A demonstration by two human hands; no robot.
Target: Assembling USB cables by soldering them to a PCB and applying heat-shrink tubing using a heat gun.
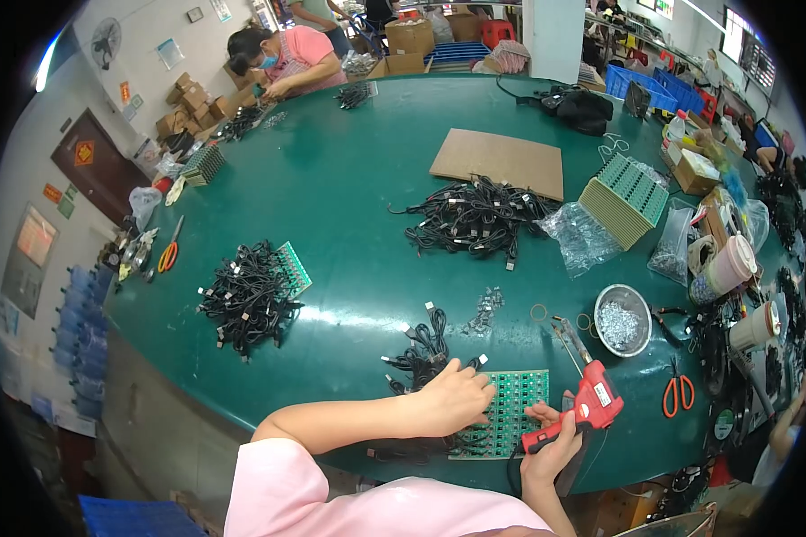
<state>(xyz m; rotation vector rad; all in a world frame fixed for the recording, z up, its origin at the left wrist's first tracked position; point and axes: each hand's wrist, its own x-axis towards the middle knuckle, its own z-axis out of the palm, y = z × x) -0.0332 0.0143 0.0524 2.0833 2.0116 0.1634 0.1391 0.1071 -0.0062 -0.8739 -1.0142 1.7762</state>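
Note:
In my right hand (555, 445) is a red soldering gun (594, 399), gripped by its handle, its metal tip pointing away from me and up to the left. My left hand (457, 396) is over the left edge of a green circuit board panel (519, 404), fingers curled together; what they pinch is hidden. Black USB cables (418, 356) with pale plugs lie beside and beneath that hand, some reaching the panel's left edge. Small metal parts (485, 311) are scattered just beyond the panel.
A metal bowl (622, 319) of small shiny parts and orange-handled scissors (678, 396) lie to the right. Farther off are cable heaps (479, 217), a cardboard sheet (497, 163) and stacked circuit panels (624, 200). Another cable pile (252, 297) sits left. A co-worker (297, 61) works across the table.

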